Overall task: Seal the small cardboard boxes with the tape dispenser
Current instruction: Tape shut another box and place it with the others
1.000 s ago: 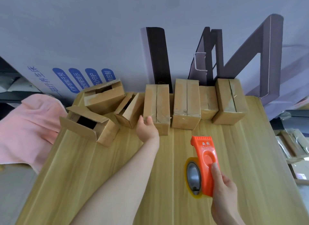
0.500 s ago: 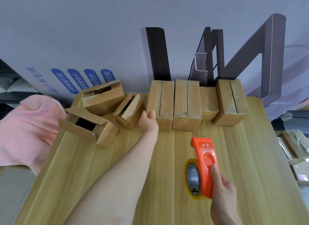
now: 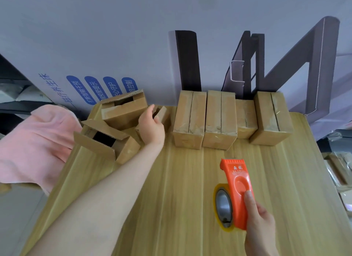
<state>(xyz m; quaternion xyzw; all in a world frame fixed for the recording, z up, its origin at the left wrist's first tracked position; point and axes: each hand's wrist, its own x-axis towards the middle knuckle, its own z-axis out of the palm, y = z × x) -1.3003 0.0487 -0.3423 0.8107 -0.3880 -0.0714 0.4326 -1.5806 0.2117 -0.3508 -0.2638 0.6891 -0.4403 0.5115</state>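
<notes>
Orange tape dispenser point(image 3: 237, 183) in right fingers point(image 3: 249, 198) | left fingers point(image 3: 149, 109) round open box point(image 3: 162, 112)

Bright, even, diffuse lighting. Soft, short shadows beneath boxes point(image 3: 219, 120) on worktop point(image 3: 181, 189). Strong wide-angle bending toward frame edges. Centre sharp; far left, far right slightly soft. Faint sheen on taped cardboard.

Matt corrugated cardboard boxes point(image 3: 188, 120), glossy orange plastic dispenser point(image 3: 237, 191), smooth wood-grain table point(image 3: 171, 198)

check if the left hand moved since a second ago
Yes: the left hand went left, away from the taped box row, to the small open box.
</notes>
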